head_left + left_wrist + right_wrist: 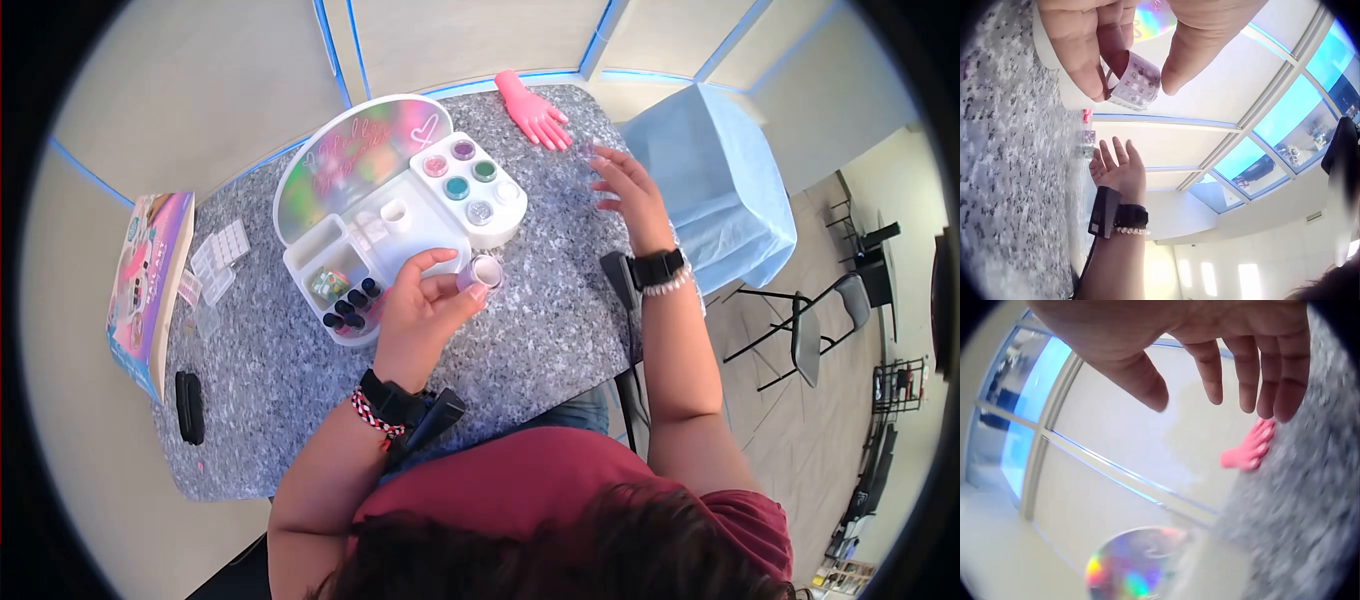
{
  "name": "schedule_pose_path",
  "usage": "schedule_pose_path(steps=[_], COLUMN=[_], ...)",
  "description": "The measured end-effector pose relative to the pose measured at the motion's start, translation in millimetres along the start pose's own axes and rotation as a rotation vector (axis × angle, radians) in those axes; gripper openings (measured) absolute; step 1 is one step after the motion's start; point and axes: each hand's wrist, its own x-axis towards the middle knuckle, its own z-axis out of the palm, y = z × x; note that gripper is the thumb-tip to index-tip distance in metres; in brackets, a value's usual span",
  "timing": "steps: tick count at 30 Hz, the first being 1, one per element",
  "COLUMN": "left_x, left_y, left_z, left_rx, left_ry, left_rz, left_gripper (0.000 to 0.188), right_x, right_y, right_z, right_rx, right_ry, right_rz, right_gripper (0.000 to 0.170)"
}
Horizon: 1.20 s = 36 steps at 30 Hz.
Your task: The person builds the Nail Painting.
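My left hand (425,315) holds a small rolled strip of stickers (1137,81) between thumb and fingers. The strip is pale pink with rows of tiny printed marks, curled into a short open tube. It is held near the front right corner of a white nail-art station (425,225). My right hand (632,195) is raised over the right side of the table, fingers spread and holding nothing. Beyond its fingertips lies a pink model hand (1249,449), palm side hidden. The station carries several glitter pots (457,188) and several small bottles with black caps (350,303).
A rainbow-sheen mirror panel (360,160) stands at the station's back. Left on the granite-look table (560,320) are clear plastic trays (218,262), an upright box (150,290) and a black case (189,408). A blue-covered block (710,190) stands right of the table.
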Motion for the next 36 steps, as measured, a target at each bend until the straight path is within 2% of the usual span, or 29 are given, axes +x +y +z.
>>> schedule_pose_path(steps=[2,3,5,6,8,11,15,17,18,23,27,31,34,36], left_x=[1,1,1,1,0,0,2,2,2,-1,-3,-5,-6,-7], left_y=[-2,-2,-2,-3,-3,-5,-10,-10,-9,1,3,5,5,6], left_z=[-1,-1,0,1,1,0,-3,-4,-4,1,4,8,8,9], left_rx=[-0.01,-0.01,-0.004,-0.003,0.005,0.035,0.039,0.061,0.061,0.108,0.114,0.084,0.144,0.199], left_ry=[-0.03,-0.032,-0.064,-0.064,-0.084,-0.092,-0.087,-0.086,-0.085,-0.063,-0.074,-0.073,-0.049,-0.028], left_rz=[0.02,0.025,0.064,0.064,0.097,0.093,0.123,0.151,0.15,0.125,0.106,0.164,0.222,0.267], left_gripper=[0.054,0.054,0.053,0.053,0.053,0.051,0.048,0.044,0.044,0.046,0.048,0.046,0.046,0.046], right_x=[20,29,40,40,40,46,27,3,-13,-81,-108,-110,-108,-108], right_y=[4,11,23,21,19,25,12,-3,-13,-35,-33,-21,-14,-10], right_z=[-14,-24,-38,-36,-32,-38,-23,-1,13,73,94,94,93,95], right_rx=[-0.616,-0.616,-1.09,-1.089,-1.202,-1.09,-1.099,-1.035,-1.034,-0.699,-0.481,-0.443,-0.327,-0.107], right_ry=[0.219,0.22,0.234,0.234,0.247,0.25,0.231,0.111,0.11,-0.215,-0.277,-0.25,-0.269,-0.285], right_rz=[-0.091,-0.096,-0.337,-0.337,-0.287,-0.22,-0.208,-0.363,-0.362,-0.48,-0.401,-0.449,-0.383,-0.276], right_gripper=[0.063,0.063,0.059,0.059,0.046,0.041,0.038,0.032,0.032,0.031,0.031,0.031,0.035,0.037])
